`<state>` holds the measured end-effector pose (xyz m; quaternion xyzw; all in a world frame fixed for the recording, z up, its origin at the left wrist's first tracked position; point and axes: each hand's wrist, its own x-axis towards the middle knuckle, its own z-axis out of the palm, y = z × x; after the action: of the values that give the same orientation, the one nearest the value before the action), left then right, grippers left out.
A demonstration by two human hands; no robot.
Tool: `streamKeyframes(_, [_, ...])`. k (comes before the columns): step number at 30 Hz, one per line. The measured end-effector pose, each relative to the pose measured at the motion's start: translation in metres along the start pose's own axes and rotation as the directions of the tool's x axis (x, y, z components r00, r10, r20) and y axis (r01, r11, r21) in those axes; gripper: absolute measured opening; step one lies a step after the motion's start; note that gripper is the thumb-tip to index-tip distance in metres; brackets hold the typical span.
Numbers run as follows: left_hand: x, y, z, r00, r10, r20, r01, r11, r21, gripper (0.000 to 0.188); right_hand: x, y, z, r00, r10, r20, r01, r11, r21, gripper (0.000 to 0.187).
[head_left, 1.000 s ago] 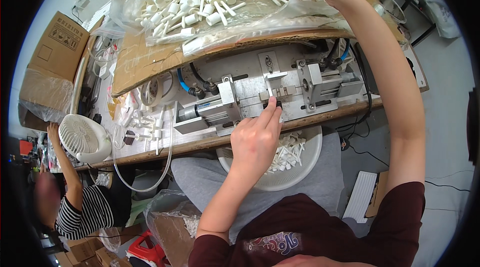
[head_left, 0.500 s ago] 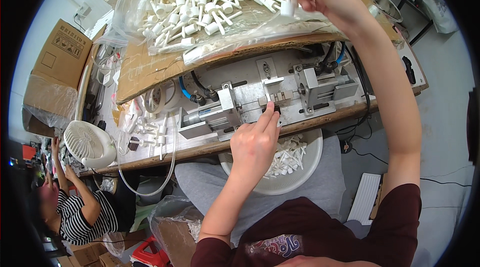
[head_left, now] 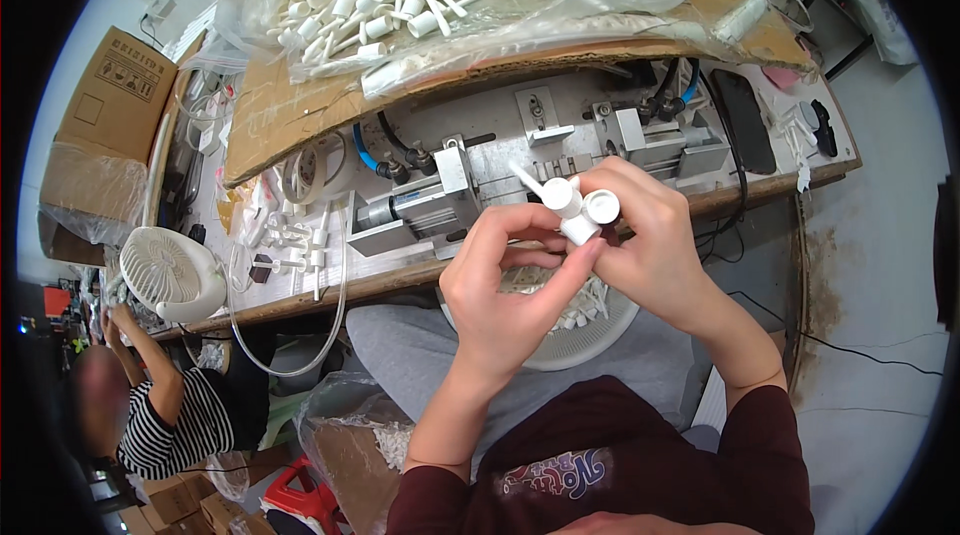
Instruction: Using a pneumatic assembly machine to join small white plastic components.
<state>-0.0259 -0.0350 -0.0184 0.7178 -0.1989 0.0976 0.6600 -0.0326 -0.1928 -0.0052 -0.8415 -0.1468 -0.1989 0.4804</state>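
1. Head view: both of the person's hands met over the near edge of the counter, around a small cluster of white capped sticks.
2. The right hand was curled closed around the cluster from the right, with three caps showing above its fingers; one stick pointed to the far left.
3. The left hand was half closed, its fingers bent and its thumb tip against the nearest cap; whether it had a firm hold, I could not tell.
4. Just beyond the hands, a metal machine stood on the counter, with one block to the left, another to the right and a small upright bracket at the far side between them.
5. Farther off, a heap of similar white pieces lay in a clear plastic bag on a cardboard sheet.
6. On the person's lap, partly hidden below the hands, sat a white bowl containing more white pieces.
7. A dark phone lay on the right of the counter; a white fan stood at the left.
8. At far left, a co-worker in a striped shirt had both arms raised.
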Motion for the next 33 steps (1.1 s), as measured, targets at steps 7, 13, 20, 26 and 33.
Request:
streamKeyframes(7, [-0.004, -0.016, -0.008, 0.982, 0.120, 0.147, -0.152, 0.960, 0.234, 0.030, -0.017, 0.021, -0.009, 0.871, 0.437, 0.226, -0.487, 0.703, 0.518, 0.012])
streamKeyframes(13, [-0.005, -0.040, -0.007, 0.907, 0.268, 0.325, -0.419, 0.644, 0.640, 0.029, -0.028, 0.028, -0.016, 0.870, 0.457, 0.187, -0.472, 0.657, 0.588, 0.015])
streamKeyframes(20, [0.009, -0.036, -0.005, 0.886, 0.203, 0.416, -0.456, 0.542, 0.706, 0.025, -0.035, 0.025, -0.016, 0.872, 0.477, 0.111, -0.444, 0.674, 0.591, 0.021])
streamKeyframes(26, [0.011, -0.030, -0.005, 0.893, 0.139, 0.429, -0.430, 0.549, 0.717, 0.026, -0.038, 0.029, -0.018, 0.855, 0.501, 0.135, -0.480, 0.666, 0.571, 0.018])
streamKeyframes(33, [0.009, -0.022, -0.009, 0.892, 0.208, 0.401, -0.384, 0.816, 0.432, 0.038, -0.041, 0.032, -0.013, 0.816, 0.569, 0.100, -0.484, 0.580, 0.656, 0.014])
